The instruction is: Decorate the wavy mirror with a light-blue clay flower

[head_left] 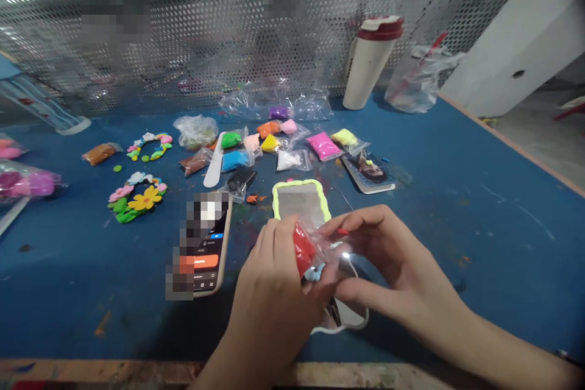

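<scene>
My left hand (278, 274) is closed around a small clear bag of red modelling clay (304, 250) at the front middle of the table. At the bag's open-looking end, my right hand (388, 256) pinches the clear plastic between thumb and fingers. A small red bit (343, 231) shows by the right fingertips. Under the hands lies a mirror with a white wavy rim (365, 320), partly hidden, with light blue pieces (314, 273) on it. Just behind it is a mirror with a yellow-green wavy rim (300, 183).
Several bags of coloured clay, such as the blue one (235, 160), lie behind the hands. A phone (212, 244) is at left, near two flower-decorated rings (145, 198). A white spatula (214, 164), a booklet (368, 172), a tumbler (370, 67) and a plastic cup (414, 82) lie or stand farther back.
</scene>
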A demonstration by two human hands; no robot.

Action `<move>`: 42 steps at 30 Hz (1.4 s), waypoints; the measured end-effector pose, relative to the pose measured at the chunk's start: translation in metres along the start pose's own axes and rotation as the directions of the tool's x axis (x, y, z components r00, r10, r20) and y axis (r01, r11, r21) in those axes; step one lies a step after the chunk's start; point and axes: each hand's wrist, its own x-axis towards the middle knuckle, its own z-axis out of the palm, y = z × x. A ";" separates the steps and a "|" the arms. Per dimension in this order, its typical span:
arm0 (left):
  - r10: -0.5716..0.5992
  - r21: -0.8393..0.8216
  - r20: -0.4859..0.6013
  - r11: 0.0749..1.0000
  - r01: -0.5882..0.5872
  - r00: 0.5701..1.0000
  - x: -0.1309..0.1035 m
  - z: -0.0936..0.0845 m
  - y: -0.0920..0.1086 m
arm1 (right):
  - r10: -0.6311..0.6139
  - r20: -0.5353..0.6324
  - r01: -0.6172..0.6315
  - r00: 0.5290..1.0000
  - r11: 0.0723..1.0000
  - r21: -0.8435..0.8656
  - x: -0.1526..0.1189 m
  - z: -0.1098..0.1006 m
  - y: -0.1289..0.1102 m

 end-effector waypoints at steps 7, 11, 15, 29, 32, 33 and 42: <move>-0.023 -0.141 0.117 0.989 0.040 0.993 0.000 -0.001 0.007 | 0.138 -0.158 -0.134 0.978 0.990 0.037 0.006 -0.004 0.001; -0.019 -0.299 0.222 0.950 0.086 0.975 0.001 -0.010 0.008 | 0.218 -0.153 -0.190 0.964 0.965 0.182 0.013 -0.013 -0.004; -0.056 -0.547 0.346 0.799 0.250 0.936 0.002 -0.023 0.006 | 0.186 -0.063 -0.171 0.980 0.966 0.196 0.013 -0.015 -0.013; -0.349 -0.662 0.364 0.555 0.503 0.864 0.005 -0.027 0.006 | 0.001 -0.054 -0.010 0.999 0.987 -0.162 0.000 -0.012 -0.025; -0.378 -0.704 0.406 0.451 0.548 0.832 0.006 -0.025 0.007 | -0.009 -0.121 -0.017 0.993 0.977 -0.213 -0.002 -0.010 -0.021; -0.380 -0.702 0.403 0.456 0.547 0.833 0.006 -0.025 0.007 | -0.019 -0.143 -0.012 0.990 0.977 -0.214 -0.004 -0.010 -0.021; -0.228 -0.571 0.424 0.684 0.454 0.876 -0.001 -0.036 0.015 | 0.053 0.005 -0.051 0.999 0.982 -0.181 -0.002 -0.014 -0.028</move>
